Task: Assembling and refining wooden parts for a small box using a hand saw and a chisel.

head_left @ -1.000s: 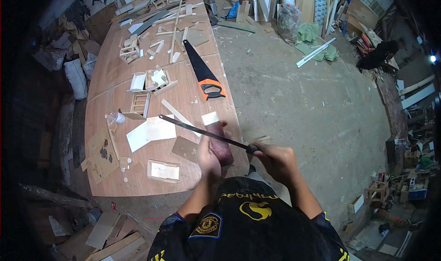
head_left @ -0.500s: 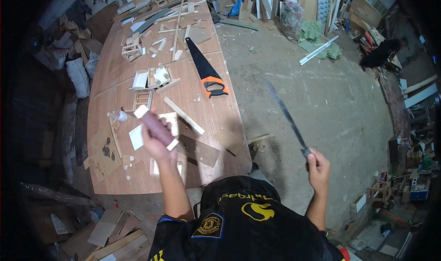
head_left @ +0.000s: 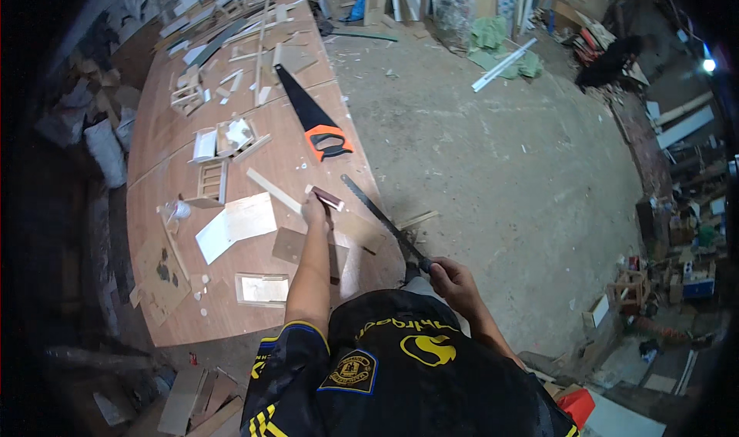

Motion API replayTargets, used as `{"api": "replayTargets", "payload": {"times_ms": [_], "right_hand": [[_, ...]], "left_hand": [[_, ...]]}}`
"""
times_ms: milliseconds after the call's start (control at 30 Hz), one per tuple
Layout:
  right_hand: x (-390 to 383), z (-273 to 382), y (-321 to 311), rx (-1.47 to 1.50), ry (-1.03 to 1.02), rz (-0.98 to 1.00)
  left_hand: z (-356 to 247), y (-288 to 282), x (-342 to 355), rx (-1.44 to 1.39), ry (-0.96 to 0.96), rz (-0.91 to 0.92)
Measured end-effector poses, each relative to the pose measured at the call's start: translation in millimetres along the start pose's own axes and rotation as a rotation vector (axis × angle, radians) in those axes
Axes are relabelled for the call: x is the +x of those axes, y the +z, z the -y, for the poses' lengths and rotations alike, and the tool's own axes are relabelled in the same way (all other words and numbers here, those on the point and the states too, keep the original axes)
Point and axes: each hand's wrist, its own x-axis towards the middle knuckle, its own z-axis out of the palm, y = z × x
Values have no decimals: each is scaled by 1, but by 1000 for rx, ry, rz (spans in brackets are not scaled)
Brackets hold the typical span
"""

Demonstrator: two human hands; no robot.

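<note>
My left hand (head_left: 314, 210) reaches over the table near its right edge, its fingers closed around a sanding block (head_left: 326, 198), a pale wood piece wrapped in brown sandpaper. In my right hand (head_left: 453, 281) is the short dark handle of a long, narrow saw-like blade (head_left: 381, 217). That blade slants up and left, its tip near the table edge, apart from the block. Beside my left hand lies a pale wooden strip (head_left: 274, 189). A handsaw (head_left: 319, 121) with an orange and black handle rests farther up the table.
Small wooden furniture pieces (head_left: 235, 135) stand on the brown table (head_left: 254, 325), with a white cup (head_left: 178, 209) and flat panels (head_left: 250, 218) nearby. Wood scraps (head_left: 254, 21) crowd the far end. A person in dark clothes (head_left: 610, 61) is at the far right.
My left hand has lowered with the sanding block and moved right toward the table edge. My right hand has brought the narrow blade left, over to the table edge. The view has shifted slightly.
</note>
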Motion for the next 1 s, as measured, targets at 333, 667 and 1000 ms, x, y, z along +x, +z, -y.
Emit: {"api": "replayTargets", "payload": {"times_ms": [333,667,1000], "right_hand": [[12,17,0,204,19,101],[21,28,17,361,166,280],[9,9,7,708,125,250]], "left_hand": [[-58,-6,-209,-96,271,1292],[-93,-28,-209,-70,174,1133],[-70,-12,-192,-140,86,1078]]}}
